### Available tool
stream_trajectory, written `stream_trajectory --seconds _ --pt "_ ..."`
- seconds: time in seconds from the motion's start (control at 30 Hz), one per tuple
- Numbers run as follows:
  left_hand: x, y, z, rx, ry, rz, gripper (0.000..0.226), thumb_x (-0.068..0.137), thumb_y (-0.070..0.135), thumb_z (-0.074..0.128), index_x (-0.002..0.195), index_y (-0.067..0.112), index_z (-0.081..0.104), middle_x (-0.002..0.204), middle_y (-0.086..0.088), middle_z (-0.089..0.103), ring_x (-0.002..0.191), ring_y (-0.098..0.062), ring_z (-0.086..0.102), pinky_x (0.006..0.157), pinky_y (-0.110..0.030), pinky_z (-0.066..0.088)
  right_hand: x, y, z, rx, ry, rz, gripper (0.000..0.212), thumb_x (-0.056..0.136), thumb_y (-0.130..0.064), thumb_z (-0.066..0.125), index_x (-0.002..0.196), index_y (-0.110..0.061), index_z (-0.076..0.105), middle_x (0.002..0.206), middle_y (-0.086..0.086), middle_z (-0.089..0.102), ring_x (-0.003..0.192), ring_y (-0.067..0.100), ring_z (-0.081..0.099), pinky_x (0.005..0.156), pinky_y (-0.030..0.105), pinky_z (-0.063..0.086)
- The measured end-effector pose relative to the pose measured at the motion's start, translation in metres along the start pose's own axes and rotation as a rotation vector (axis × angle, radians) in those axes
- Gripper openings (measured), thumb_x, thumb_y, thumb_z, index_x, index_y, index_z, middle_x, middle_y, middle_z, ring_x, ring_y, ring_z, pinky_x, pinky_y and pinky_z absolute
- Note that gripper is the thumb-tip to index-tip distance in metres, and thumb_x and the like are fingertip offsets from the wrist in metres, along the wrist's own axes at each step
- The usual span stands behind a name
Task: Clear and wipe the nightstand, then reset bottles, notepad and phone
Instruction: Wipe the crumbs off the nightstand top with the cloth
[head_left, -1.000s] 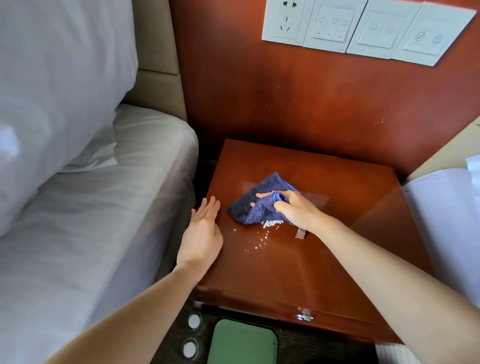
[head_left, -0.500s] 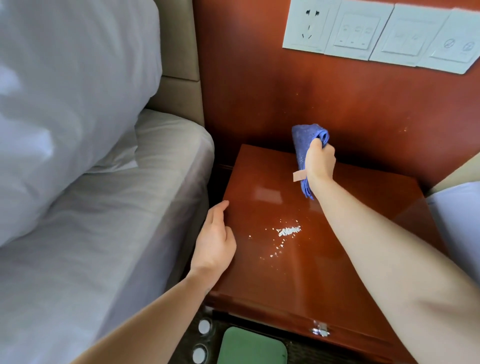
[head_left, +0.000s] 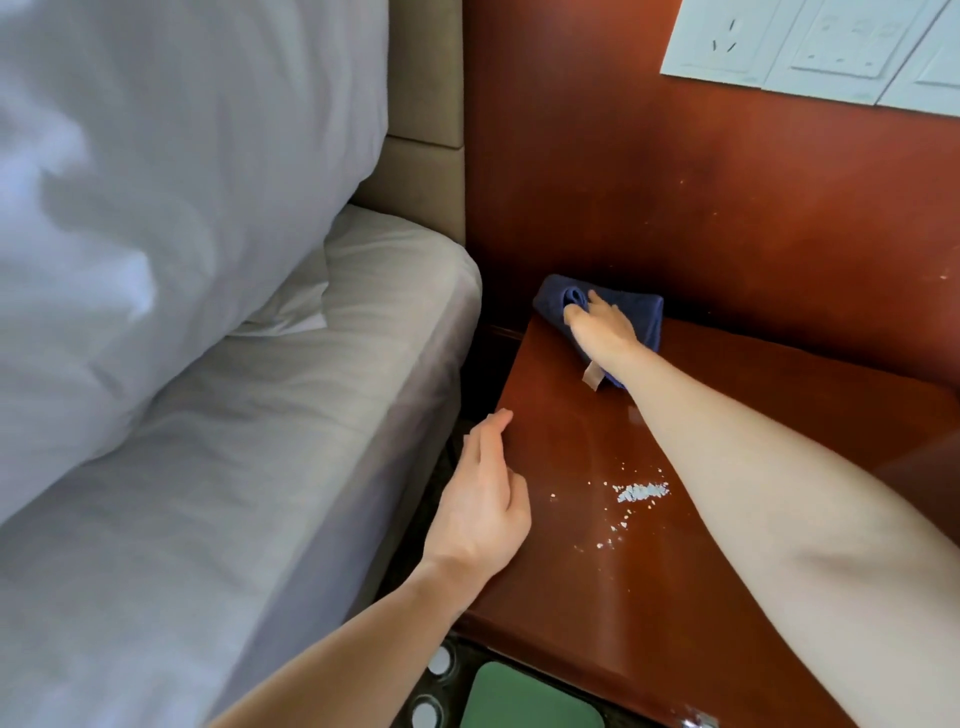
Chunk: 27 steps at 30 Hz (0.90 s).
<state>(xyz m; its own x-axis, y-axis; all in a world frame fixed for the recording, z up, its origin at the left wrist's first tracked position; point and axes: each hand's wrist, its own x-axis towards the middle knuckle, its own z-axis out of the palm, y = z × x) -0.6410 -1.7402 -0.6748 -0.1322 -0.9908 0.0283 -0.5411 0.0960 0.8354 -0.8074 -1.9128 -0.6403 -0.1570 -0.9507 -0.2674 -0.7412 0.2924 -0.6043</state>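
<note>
Right hand (head_left: 602, 326) palm-down on the blue cloth (head_left: 647, 318), fingers laid over it and pressing, not wrapped round it as far as the blur shows; cloth sits under and just beyond that hand, at the nightstand's (head_left: 769, 426) far-left corner, against the wood back panel (head_left: 701, 197); cloth tag (head_left: 592, 375) sticks out beside the right wrist; left hand (head_left: 483, 499) relaxed, fingers straight and together, resting on the nightstand's left edge, holding nothing; white crumbs (head_left: 641, 491) lie between left hand and right forearm, well apart from the cloth; bed (head_left: 234, 467) just left of the left hand.
</note>
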Motion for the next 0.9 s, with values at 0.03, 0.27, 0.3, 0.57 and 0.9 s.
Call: stream_trajectory --seconds 0.03,0.27,0.3,0.57,0.9 --pt "0.000 0.000 0.000 0.002 0.007 0.003 0.056 0.098 0.013 0.038 0.147 0.032 0.020 0.151 0.013 0.030 0.133 -0.007 0.041 0.108 -0.028 0.041 -0.002 -0.001 0.001 -0.009 -0.035 -0.039 0.052 0.102 -0.031 0.032 0.153 -0.019 0.026 0.160 0.006 0.023 0.145 0.028 0.023 0.114 0.036 0.024" --pt "0.002 -0.001 0.001 0.003 0.057 0.032 0.057 0.096 0.008 0.041 0.150 0.018 0.023 0.152 0.007 0.029 0.110 0.012 0.036 0.088 -0.001 0.026 -0.046 0.018 0.000 -0.098 -0.264 -0.234 0.046 0.084 -0.030 0.052 0.129 -0.024 0.061 0.115 0.000 0.066 0.101 0.017 0.059 0.091 0.031 0.048" --pt "0.003 -0.002 0.002 -0.001 0.068 0.037 0.058 0.096 0.007 0.041 0.150 0.016 0.024 0.152 0.005 0.030 0.118 0.006 0.037 0.089 0.001 0.024 -0.052 0.024 0.001 -0.107 -0.314 -0.282 0.056 0.076 -0.038 0.050 0.129 -0.026 0.061 0.124 -0.001 0.065 0.109 0.018 0.060 0.101 0.036 0.047" --pt "0.004 -0.004 0.001 -0.095 0.131 0.062 0.058 0.092 0.024 0.031 0.147 0.008 0.030 0.150 -0.004 0.035 0.134 -0.004 0.032 0.105 -0.001 0.019 -0.112 0.048 -0.005 -0.227 -0.574 -0.525 0.053 0.091 0.002 0.047 0.127 -0.035 0.061 0.146 -0.011 0.045 0.139 0.005 0.029 0.117 0.026 0.020" --pt "0.003 -0.005 0.002 -0.053 0.118 0.070 0.057 0.091 0.027 0.030 0.145 0.008 0.033 0.147 -0.005 0.039 0.134 -0.010 0.035 0.102 0.000 0.020 -0.139 0.070 -0.016 -0.310 -0.704 -0.614 0.065 0.082 0.013 0.041 0.119 -0.034 0.068 0.142 -0.015 0.051 0.138 0.000 0.023 0.096 -0.002 0.015"
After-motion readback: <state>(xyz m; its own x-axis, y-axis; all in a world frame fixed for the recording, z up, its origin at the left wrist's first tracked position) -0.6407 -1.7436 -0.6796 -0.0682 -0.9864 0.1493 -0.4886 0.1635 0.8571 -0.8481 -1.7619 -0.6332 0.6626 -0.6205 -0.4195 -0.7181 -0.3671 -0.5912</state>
